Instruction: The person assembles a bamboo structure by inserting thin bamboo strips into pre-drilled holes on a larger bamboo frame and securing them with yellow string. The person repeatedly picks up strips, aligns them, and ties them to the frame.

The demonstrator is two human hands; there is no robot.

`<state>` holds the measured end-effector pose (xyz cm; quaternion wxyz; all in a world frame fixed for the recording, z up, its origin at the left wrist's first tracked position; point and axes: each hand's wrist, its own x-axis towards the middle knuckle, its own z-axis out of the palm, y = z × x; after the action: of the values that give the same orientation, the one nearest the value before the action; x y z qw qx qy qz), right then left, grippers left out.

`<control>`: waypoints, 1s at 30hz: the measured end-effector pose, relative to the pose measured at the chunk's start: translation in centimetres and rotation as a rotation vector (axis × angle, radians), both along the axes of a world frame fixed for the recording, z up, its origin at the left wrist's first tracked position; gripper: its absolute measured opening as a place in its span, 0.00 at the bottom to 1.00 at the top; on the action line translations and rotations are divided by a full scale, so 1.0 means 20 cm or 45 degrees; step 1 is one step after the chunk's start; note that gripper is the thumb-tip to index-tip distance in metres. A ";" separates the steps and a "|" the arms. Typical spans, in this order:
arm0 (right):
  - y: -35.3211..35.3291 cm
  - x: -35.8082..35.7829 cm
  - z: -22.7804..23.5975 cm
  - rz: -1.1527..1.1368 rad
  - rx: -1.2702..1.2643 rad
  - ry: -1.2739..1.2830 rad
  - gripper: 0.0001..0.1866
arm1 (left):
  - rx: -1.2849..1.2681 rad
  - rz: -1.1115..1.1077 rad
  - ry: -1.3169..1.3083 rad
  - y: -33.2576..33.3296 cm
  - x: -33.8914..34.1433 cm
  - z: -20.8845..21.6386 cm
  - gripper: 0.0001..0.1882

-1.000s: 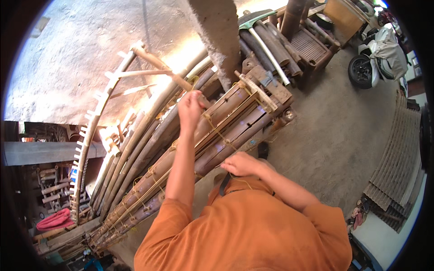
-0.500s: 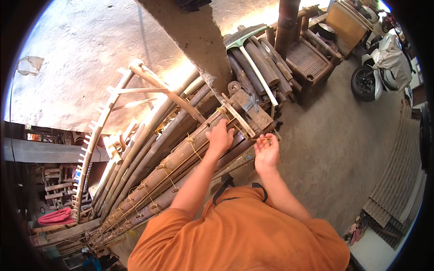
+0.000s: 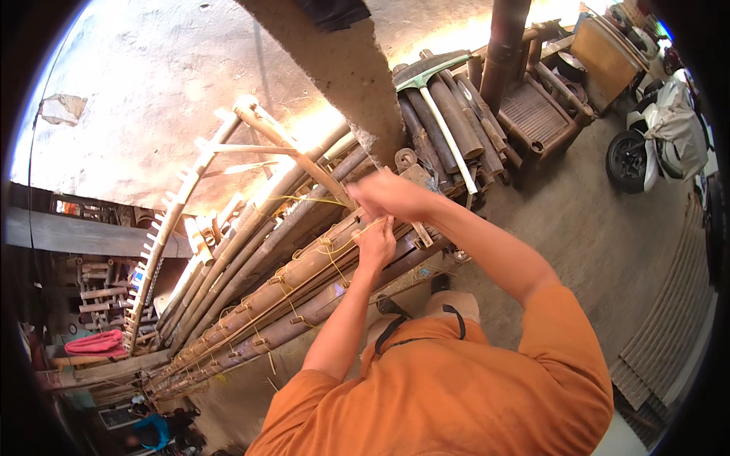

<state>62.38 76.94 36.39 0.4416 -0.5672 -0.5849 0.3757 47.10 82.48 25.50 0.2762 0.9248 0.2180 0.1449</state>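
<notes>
Long brown bamboo poles [image 3: 304, 267] run from the lower left up to the middle, bound at intervals with thin yellow cord [image 3: 331, 261]. My left hand [image 3: 376, 242] is closed at the upper end of these poles, and a strand of the cord runs into its fingers. Just above, my right hand [image 3: 386, 194] reaches across the pole end, its fingertips blurred. From it a loose yellow strand trails left over the neighbouring poles. A wooden block [image 3: 417, 182] at the pole end is partly hidden behind my right forearm.
A bamboo frame with pegs [image 3: 176, 199] stands at left beside more poles. Past the concrete post [image 3: 346, 72] lie a pale green-headed, long-handled tool [image 3: 445, 121] and cut bamboo [image 3: 456, 114]. A bamboo chair [image 3: 536, 114] and a covered motorcycle [image 3: 669, 137] stand at right.
My right hand has swung left and up from beside the block to across the pole end, carrying the cord. My left hand has shifted slightly down. The whole view has shifted a little.
</notes>
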 end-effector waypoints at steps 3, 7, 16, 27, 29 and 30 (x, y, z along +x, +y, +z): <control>-0.53 -0.19 -0.04 0.430 -0.262 -0.104 0.23 | -0.046 0.084 0.160 -0.02 -0.02 0.06 0.13; -0.68 -0.41 -0.36 -0.147 -0.280 -0.150 0.24 | -0.431 0.146 0.026 0.03 0.15 0.23 0.14; -0.62 -0.65 -0.44 -0.529 0.013 -0.564 0.21 | 0.015 0.261 -0.021 0.60 0.37 -0.14 0.21; 0.05 -2.07 -0.49 -0.374 -0.615 1.673 0.20 | -0.023 0.170 0.545 1.05 -1.53 0.22 0.18; 0.13 -2.17 -0.60 -0.771 -0.509 2.258 0.15 | -0.102 -0.029 0.419 0.89 -1.68 0.16 0.16; 0.18 -2.20 -0.56 -1.111 -0.260 2.127 0.14 | -0.018 0.010 0.347 0.85 -1.69 0.14 0.15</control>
<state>18.44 80.59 25.26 0.7671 -0.3193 0.2196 0.5113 13.26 99.52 28.22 0.2500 0.9330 0.2582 0.0172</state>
